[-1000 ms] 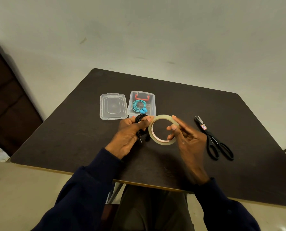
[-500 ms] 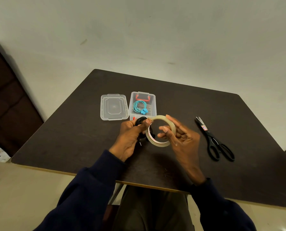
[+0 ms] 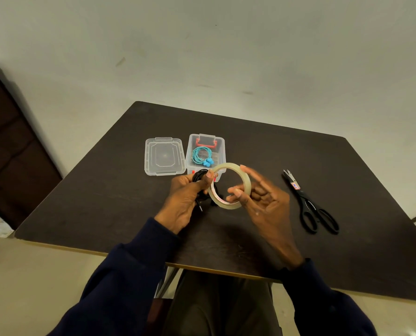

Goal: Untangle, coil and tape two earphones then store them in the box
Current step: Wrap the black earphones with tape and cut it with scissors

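Near the middle of the frame, just above the hands, the clear box [image 3: 222, 151] stands open on the desk [image 3: 105, 202] with the teal earphone [image 3: 200, 155] already coiled inside it; whether that coil carries tape is too small to tell. Just left of the box lies its lid [image 3: 164, 156], flat on the desk. That puts the task at about the halfway mark, by my reckoning. The black earphone [image 3: 198, 175] is wound into a small bundle, and the left hand [image 3: 185, 197] grips it with curled fingers. This hand's thumb reaches across to press on the upper left edge of the tape roll [image 3: 247, 184]. The cord's plug pokes out below this hand. The right hand [image 3: 267, 204], somewhat blurred, pinches the right side of the roll between thumb and fingers, so the roll stands nearly upright between the two hands and touches both. No strip looks pulled free yet, so taping the black bundle seems to be the step in hand. After that it must be cut loose, placed in the box beside the teal coil, and probably lidded. Scissors [image 3: 309, 204] lie untouched at the right of the frame, well apart from the right hand.
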Demonstrator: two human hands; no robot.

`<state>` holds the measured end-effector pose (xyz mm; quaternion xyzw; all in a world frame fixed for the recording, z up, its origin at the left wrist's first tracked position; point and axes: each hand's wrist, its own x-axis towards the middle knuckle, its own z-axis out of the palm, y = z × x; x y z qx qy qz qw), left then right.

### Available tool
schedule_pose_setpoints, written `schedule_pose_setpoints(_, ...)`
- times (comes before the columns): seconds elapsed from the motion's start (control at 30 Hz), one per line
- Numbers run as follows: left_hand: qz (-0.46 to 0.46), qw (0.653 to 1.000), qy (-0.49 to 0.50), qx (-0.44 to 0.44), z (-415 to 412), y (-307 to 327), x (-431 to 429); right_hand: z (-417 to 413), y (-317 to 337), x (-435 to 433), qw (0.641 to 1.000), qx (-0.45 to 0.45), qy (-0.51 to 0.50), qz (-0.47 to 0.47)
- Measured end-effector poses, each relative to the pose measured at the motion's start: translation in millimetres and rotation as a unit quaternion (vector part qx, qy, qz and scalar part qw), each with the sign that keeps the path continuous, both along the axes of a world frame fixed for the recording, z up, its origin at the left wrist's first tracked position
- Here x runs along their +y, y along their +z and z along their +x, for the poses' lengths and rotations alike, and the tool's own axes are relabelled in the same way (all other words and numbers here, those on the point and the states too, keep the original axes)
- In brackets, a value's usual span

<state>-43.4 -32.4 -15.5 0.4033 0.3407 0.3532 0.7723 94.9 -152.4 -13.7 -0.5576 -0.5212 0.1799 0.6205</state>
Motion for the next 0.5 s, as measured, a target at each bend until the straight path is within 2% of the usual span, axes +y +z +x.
schedule_pose_setpoints(0.17,0.045,0.999,0.001,0.027,0.3,-0.4,-0.4,10.8,9.3,-0.4,0.996,-0.051,0.062,-0.034)
schedule_pose_setpoints(0.5,-0.044,0.999,-0.013,-0.022,0.7,-2.8,1.0,1.3,1.9,0.9,0.999,-0.010,-0.039,0.025)
